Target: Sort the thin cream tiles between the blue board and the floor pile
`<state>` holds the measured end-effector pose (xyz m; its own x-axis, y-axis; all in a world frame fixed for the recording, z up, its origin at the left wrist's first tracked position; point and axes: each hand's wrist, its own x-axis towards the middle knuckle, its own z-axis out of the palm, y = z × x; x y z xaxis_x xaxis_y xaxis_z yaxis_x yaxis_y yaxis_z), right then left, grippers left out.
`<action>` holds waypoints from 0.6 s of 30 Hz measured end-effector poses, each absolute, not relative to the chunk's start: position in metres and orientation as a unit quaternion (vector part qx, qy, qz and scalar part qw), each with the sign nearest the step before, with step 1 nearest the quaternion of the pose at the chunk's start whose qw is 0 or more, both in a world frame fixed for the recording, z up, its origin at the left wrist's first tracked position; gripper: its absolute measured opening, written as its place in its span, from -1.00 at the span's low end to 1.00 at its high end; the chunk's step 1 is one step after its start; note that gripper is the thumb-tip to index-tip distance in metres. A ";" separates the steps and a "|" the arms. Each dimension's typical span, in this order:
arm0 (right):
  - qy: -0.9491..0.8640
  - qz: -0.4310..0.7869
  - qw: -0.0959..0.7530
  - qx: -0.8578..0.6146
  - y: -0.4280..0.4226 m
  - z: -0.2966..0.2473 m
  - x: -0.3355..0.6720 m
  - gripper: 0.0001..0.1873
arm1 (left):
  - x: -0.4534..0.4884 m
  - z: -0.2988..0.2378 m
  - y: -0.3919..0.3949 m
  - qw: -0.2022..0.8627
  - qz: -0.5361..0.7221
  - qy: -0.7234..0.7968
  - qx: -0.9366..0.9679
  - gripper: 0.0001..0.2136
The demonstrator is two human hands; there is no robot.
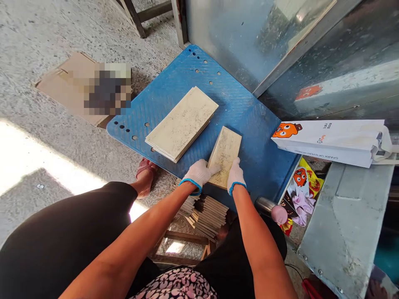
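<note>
Both my hands wear white knit gloves with blue cuffs. Between them is a small stack of thin cream rectangular boards [229, 147], speckled with dark specks, lying at the near edge of a blue plastic tabletop [246, 112]. My left hand [199, 172] grips its left side, with a finger or thumb laid over the top board. Against the right side, my right hand [236, 172] is closed along the edge. A larger stack of similar boards [182, 122] rests farther up on the left, apart from my hands.
Below the near edge, several thin slats [213, 211] lie piled. A steel flask with a pink lid [279, 214] is at the right corner, and a white paper bag [327, 139] lies beyond it. Metal panels [224, 37] border the far side. Flattened cardboard [62, 87] lies on the floor.
</note>
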<state>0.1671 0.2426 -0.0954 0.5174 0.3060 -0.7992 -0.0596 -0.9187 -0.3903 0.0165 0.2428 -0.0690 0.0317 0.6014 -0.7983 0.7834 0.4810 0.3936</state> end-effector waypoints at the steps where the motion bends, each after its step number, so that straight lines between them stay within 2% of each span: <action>1: -0.068 0.480 0.184 -0.855 0.241 -0.088 0.167 -0.23 | 0.017 -0.063 0.239 0.514 -0.081 0.690 0.503 -0.39; 7: -0.155 0.476 0.313 -0.807 0.230 -0.037 0.171 -0.41 | 0.015 -0.021 0.217 0.505 0.008 0.700 0.505 -0.45; 12: -0.178 0.522 0.420 -0.721 0.213 -0.005 0.166 -0.44 | 0.000 0.012 0.217 0.547 0.093 0.645 0.525 -0.37; 18: -0.217 0.507 0.446 -0.705 0.189 0.018 0.154 -0.55 | -0.011 0.069 0.240 0.658 0.327 0.497 0.461 -0.28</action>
<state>0.1536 0.1889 0.0176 0.3925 0.7579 -0.5211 -0.1469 -0.5076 -0.8490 -0.0111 0.2398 0.0692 0.2925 0.8890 -0.3524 0.0281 0.3603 0.9324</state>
